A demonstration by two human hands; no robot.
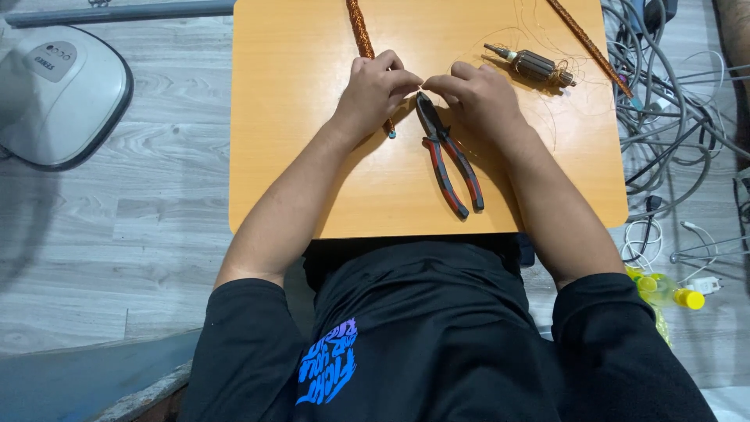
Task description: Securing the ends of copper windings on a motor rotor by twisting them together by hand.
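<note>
The left hand (pixel 373 92) and the right hand (pixel 480 95) are meeting at the middle of the orange counter (pixel 289 156), fingertips pinched together and nearly touching each other. Each grip is closing on something very fine between the fingers, seemingly a thin copper wire (pixel 539 117), though it is too small to tell for sure. The left hand is resting over a copper-wound rod (pixel 360 27) that is running up the counter, its blue-tipped end poking out below the palm. Pliers (pixel 447 156) with red and black handles are lying just below the hands, jaws pointing up at the fingertips. A motor armature (pixel 533 65) is sitting just beyond the right hand, amid loose wire strands. A second copper-wound rod (pixel 590 47) is lying slantwise near the counter's right edge, and grey cables (pixel 672 117) are piling up on the floor beside it.
</note>
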